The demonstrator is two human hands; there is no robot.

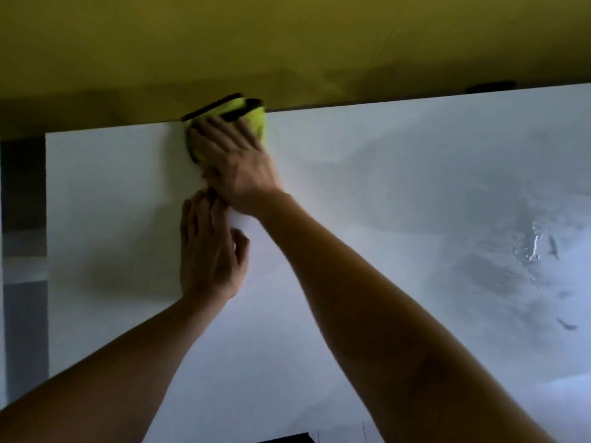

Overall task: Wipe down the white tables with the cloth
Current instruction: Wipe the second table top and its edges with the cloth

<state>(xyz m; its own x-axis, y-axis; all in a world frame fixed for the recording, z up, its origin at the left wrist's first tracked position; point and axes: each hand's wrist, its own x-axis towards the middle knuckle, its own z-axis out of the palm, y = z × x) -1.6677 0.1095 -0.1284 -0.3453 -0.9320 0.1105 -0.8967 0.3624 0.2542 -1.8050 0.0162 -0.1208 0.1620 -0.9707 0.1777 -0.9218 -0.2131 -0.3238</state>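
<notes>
Right hand [238, 161], fingers spread, presses flat on green cloth [256, 121] at table's [351, 187] twelve o'clock edge; left hand [209, 247] rests flat at six o'clock of it.

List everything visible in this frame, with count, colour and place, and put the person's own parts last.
table: one, white, fills most of the view
cloth: one, lime green with black trim, at the table's far edge
water droplets: a small patch, clear, on the table's right side
wall: one, yellow-green, behind the table
right hand: one, pressing flat on the cloth
left hand: one, resting on the table just below the right hand
</notes>
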